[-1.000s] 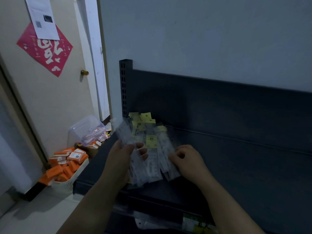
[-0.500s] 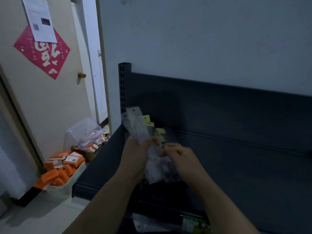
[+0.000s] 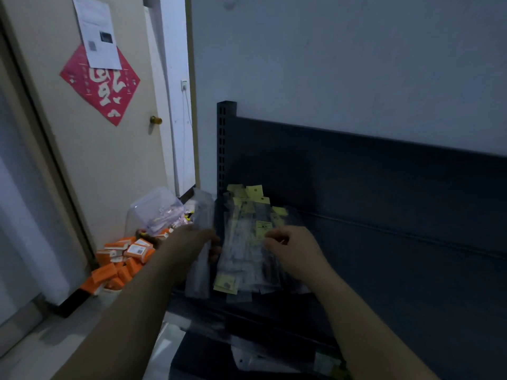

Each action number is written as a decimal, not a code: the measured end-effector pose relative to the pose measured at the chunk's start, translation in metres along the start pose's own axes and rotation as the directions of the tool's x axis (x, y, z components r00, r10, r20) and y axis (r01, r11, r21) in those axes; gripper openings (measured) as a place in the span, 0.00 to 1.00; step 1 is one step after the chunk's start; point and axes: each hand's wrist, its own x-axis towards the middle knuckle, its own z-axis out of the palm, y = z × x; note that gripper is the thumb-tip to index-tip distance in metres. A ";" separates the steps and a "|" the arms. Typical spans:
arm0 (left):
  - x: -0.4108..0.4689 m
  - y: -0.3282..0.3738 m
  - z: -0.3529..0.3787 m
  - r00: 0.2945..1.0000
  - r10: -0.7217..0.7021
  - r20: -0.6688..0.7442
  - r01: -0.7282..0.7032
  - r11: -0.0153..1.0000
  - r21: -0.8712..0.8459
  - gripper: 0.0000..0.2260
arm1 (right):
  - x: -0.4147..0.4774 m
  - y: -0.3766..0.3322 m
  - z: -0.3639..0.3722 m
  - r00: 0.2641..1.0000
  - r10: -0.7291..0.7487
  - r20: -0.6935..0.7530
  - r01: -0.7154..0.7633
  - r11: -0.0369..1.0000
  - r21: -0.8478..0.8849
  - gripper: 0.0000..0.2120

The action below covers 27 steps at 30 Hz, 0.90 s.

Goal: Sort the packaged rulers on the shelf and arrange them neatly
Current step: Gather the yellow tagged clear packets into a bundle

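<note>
A loose pile of packaged rulers point(image 3: 247, 250), clear sleeves with yellow header cards, lies at the left end of the dark shelf point(image 3: 397, 270). My left hand point(image 3: 192, 242) grips a small bundle of clear ruler packs point(image 3: 201, 223) held upright just left of the pile, at the shelf's left edge. My right hand point(image 3: 293, 250) rests on the pile's right side with fingers curled, thumb and fingertips pinching at a pack with a yellow label point(image 3: 263, 229). The packs under that hand are hidden.
The shelf's perforated upright post point(image 3: 225, 144) stands behind the pile. On the floor to the left sit a clear plastic tub point(image 3: 156, 212) and a white basket of orange boxes point(image 3: 120, 259), by a beige door point(image 3: 109, 160). More packets lie on the lower shelf point(image 3: 260, 360).
My left hand moved its bundle from in front of the pile out to the left, uncovering the pile. My right hand shifted right onto the pile. The camera tilted slightly.
</note>
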 end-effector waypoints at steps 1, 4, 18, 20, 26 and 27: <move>-0.001 0.000 0.003 0.999 -0.020 0.030 0.021 0.999 -0.024 0.05 | 0.003 -0.004 0.003 1.000 0.005 0.024 -0.005 1.000 -0.012 0.08; -0.001 -0.001 0.011 0.994 -0.065 0.090 0.072 0.995 -0.072 0.06 | 0.010 -0.012 0.011 0.994 0.037 0.104 -0.036 0.999 -0.017 0.13; 0.004 -0.005 0.013 0.988 0.039 0.148 -0.043 0.999 0.025 0.04 | 0.021 -0.019 0.017 0.990 0.094 0.109 -0.095 0.995 0.004 0.13; 0.005 -0.005 0.014 0.986 0.091 0.141 -0.108 0.987 0.117 0.03 | 0.019 -0.020 0.015 0.989 0.084 0.123 -0.086 0.996 0.018 0.12; 0.012 -0.009 0.022 0.996 0.074 0.039 -0.079 0.983 0.163 0.05 | 0.012 -0.017 0.011 0.988 0.106 0.116 -0.126 0.976 0.176 0.05; 0.012 -0.009 0.023 0.997 0.069 0.044 -0.076 0.984 0.163 0.06 | 0.011 -0.016 0.010 0.988 0.106 0.113 -0.127 0.972 0.200 0.04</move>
